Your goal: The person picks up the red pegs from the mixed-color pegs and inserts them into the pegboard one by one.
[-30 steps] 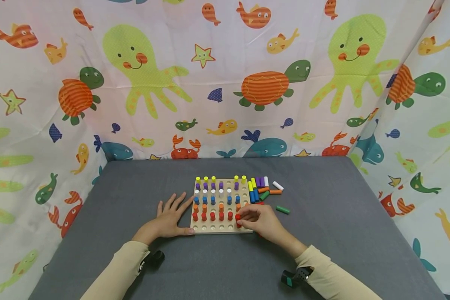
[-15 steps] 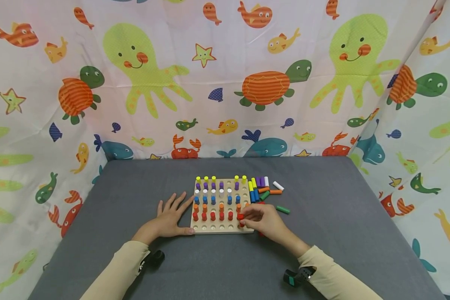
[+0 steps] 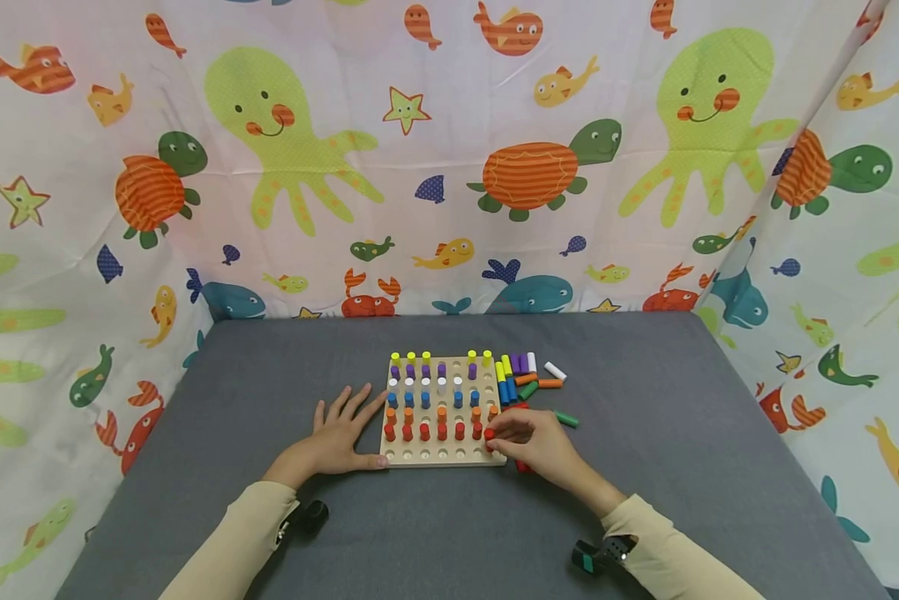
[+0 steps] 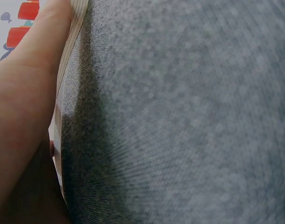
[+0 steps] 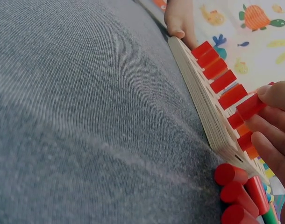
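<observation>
A wooden pegboard [image 3: 442, 457] bears rows of yellow, purple, white, blue, orange and red pegs, with bare holes along its front edge. My left hand [image 3: 337, 439] lies with spread fingers at the board's left side. Its thumb touches the front left corner; in the left wrist view the thumb [image 4: 32, 56] runs along the board's edge [image 4: 70, 51]. My right hand [image 3: 535, 442] pinches a red peg [image 5: 251, 107] at the right end of the red row. That peg looks tilted in the right wrist view; whether its lower end sits in a hole, I cannot tell.
Right of the board lie loose pegs: blue pegs [image 3: 507, 393], purple pegs [image 3: 520, 364], white, yellow and orange ones, and a green peg [image 3: 566, 419]. Several loose red pegs [image 5: 238, 196] lie beside the board's near right corner. A grey cloth [image 3: 419, 533] covers the table.
My right hand has shifted slightly right with the red peg, toward the end of the red row. A standing red peg now shows just left of it. My left hand has not moved.
</observation>
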A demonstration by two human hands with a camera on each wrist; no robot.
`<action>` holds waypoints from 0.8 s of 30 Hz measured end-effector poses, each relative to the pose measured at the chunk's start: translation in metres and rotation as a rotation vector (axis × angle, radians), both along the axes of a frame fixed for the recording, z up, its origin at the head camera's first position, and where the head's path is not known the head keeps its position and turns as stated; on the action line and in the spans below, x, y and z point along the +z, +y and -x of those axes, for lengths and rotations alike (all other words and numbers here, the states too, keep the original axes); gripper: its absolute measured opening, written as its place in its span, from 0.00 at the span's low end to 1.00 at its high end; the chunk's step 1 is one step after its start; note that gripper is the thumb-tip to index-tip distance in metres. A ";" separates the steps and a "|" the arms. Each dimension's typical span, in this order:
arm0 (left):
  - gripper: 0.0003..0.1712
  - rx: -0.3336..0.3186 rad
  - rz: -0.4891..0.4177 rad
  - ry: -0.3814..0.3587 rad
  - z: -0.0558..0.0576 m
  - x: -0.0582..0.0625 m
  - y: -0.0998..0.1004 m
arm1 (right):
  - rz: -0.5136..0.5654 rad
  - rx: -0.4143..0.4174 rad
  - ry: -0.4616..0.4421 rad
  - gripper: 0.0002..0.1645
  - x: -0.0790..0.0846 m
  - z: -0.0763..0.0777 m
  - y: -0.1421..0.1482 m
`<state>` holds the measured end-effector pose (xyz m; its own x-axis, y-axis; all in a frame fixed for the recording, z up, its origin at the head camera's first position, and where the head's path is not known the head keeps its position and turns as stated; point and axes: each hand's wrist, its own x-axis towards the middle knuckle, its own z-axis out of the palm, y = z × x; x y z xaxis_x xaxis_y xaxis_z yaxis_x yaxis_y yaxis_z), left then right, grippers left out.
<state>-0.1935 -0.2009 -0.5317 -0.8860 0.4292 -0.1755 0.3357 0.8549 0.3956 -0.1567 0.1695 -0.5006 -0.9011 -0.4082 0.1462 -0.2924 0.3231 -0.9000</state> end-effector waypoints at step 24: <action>0.67 -0.027 -0.010 0.011 -0.002 0.008 0.000 | 0.051 0.017 0.075 0.13 -0.001 0.001 -0.041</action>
<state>-0.1919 -0.2004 -0.5236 -0.8761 0.4544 -0.1612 0.3629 0.8416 0.4000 -0.1573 0.1289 -0.5014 -0.8796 -0.4140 0.2343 -0.3650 0.2717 -0.8905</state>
